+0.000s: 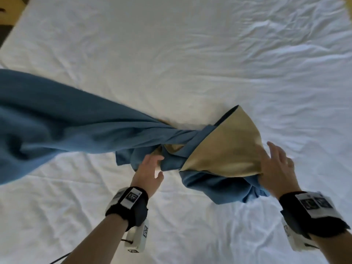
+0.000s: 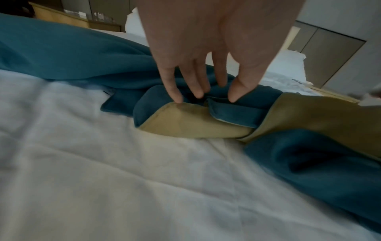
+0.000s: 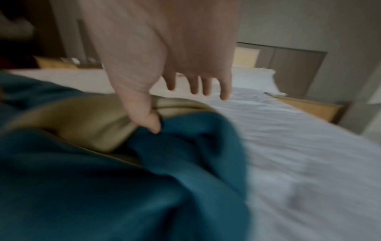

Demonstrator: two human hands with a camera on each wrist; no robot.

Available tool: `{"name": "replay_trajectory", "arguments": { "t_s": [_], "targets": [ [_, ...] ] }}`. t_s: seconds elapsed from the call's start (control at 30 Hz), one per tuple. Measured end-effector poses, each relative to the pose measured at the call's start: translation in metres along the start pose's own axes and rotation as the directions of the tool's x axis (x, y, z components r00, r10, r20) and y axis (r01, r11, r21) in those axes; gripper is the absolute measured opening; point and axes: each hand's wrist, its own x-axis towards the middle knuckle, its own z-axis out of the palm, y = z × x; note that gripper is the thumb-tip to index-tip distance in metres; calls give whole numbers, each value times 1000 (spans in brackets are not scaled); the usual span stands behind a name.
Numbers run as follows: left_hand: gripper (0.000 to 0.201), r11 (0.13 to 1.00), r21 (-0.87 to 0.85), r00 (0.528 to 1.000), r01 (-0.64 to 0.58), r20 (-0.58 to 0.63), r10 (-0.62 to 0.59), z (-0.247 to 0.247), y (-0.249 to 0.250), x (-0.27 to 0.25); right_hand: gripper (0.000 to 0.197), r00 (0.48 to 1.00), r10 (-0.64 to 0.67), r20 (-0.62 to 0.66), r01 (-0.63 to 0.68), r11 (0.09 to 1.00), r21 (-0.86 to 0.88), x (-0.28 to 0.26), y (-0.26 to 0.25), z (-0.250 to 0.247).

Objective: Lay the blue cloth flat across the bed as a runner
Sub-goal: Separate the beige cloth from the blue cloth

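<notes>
The blue cloth (image 1: 57, 121) with a tan underside (image 1: 228, 149) lies twisted and bunched on the white bed (image 1: 171, 54). Its wide part trails off to the left, and the tan side is turned up at the right end. My left hand (image 1: 152, 166) reaches into the knotted middle. In the left wrist view its straight fingers (image 2: 198, 91) touch a blue fold (image 2: 233, 114) beside the tan edge (image 2: 185, 124). My right hand (image 1: 274, 162) rests on the right end with fingers spread. Its thumb (image 3: 152, 125) presses where the tan side (image 3: 82, 124) meets the blue cloth (image 3: 103, 195).
Wrinkled white sheet (image 2: 123, 179) spreads all around the cloth. A pillow (image 3: 253, 78) lies at the bed's far end, with a wooden frame edge (image 3: 309, 106) beside it. Wooden furniture (image 1: 11, 8) stands past the top left corner. Grey cabinet doors (image 2: 329, 57) are behind.
</notes>
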Motion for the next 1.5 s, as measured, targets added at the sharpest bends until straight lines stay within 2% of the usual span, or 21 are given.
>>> {"name": "replay_trajectory", "arguments": {
  "t_s": [0.1, 0.13, 0.2, 0.27, 0.37, 0.47, 0.53, 0.63, 0.7, 0.77, 0.83, 0.87, 0.9, 0.97, 1.0, 1.07, 1.2, 1.27, 1.33, 1.4, 1.5],
  "targets": [
    [68, 988, 153, 999, -31, 32, 26, 7, 3, 3, 99, 954, -294, -54, 296, 954, 46, 14, -52, 5],
    [72, 973, 231, 998, -21, 67, 5, 9, 3, 6, 103, 939, -339, -51, 342, 938, 51, 18, -68, 9],
    [76, 926, 378, 994, -13, 108, -30, 11, 1, 12, 110, 940, -340, 16, 339, 940, 30, 27, -89, 18],
    [79, 887, 461, 993, -20, 111, -35, 14, 0, 21, 99, 949, -304, 85, 309, 950, -51, 29, -99, 31],
    [82, 867, 497, 997, -7, 69, -32, 21, -1, 33, 61, 944, -324, 66, 329, 940, -90, 30, -104, 45],
    [77, 823, 568, 996, 6, 65, -53, 28, 1, 37, 51, 945, -325, 47, 322, 945, 56, 34, -93, 36],
    [61, 794, 608, 995, -34, 92, -28, 30, 8, 37, 52, 954, -300, -9, 297, 938, 177, 33, -77, 23],
    [41, 885, 451, 980, -111, 197, 22, 31, 27, 37, 49, 972, -217, -94, 233, 943, 236, 30, -47, 1],
    [38, 943, 284, 966, -172, 236, 105, 31, 46, 34, 41, 975, -129, -178, 168, 960, 225, 28, -24, -9],
    [40, 951, 185, 946, -248, 257, 197, 32, 67, 33, 39, 964, 7, -264, 44, 981, 187, 23, 1, -15],
    [39, 956, 120, 930, -268, 290, 225, 32, 82, 34, 50, 957, 136, -258, -85, 976, 200, 13, 15, -18],
    [38, 968, 66, 931, -242, 295, 213, 33, 88, 35, 61, 960, 154, -233, -103, 971, 214, 7, 15, -18],
    [36, 978, 2, 936, -206, 291, 197, 33, 93, 36, 73, 969, 116, -216, -67, 972, 224, -1, 11, -16],
    [36, 983, -122, 938, -136, 302, 167, 35, 103, 37, 96, 983, -92, -161, 128, 964, 231, -17, -9, -10],
    [35, 979, -174, 931, -103, 330, 157, 37, 107, 36, 106, 977, -189, -99, 209, 941, 267, -25, -24, -5],
    [32, 971, -228, 899, -73, 406, 163, 41, 113, 33, 117, 967, -253, 24, 215, 865, 453, -34, -51, 7],
    [29, 968, -232, 833, -91, 515, 202, 38, 120, 33, 125, 983, -118, 140, -50, 560, 827, -32, -83, 33],
    [30, 976, -195, 814, -101, 548, 194, 38, 121, 33, 109, 991, -15, 131, -110, 451, 886, -30, -88, 44],
    [29, 979, -168, 787, -117, 586, 195, 41, 124, 29, 72, 992, 111, 53, -95, 419, 903, -29, -84, 54],
    [32, 976, -164, 770, -145, 601, 215, 47, 130, 22, 43, 987, 158, -7, -65, 447, 892, -27, -72, 57],
    [35, 951, -143, 819, -274, 483, 309, 59, 140, 14, 34, 997, 59, -43, 5, 537, 844, -21, -39, 50]
  ]
}}
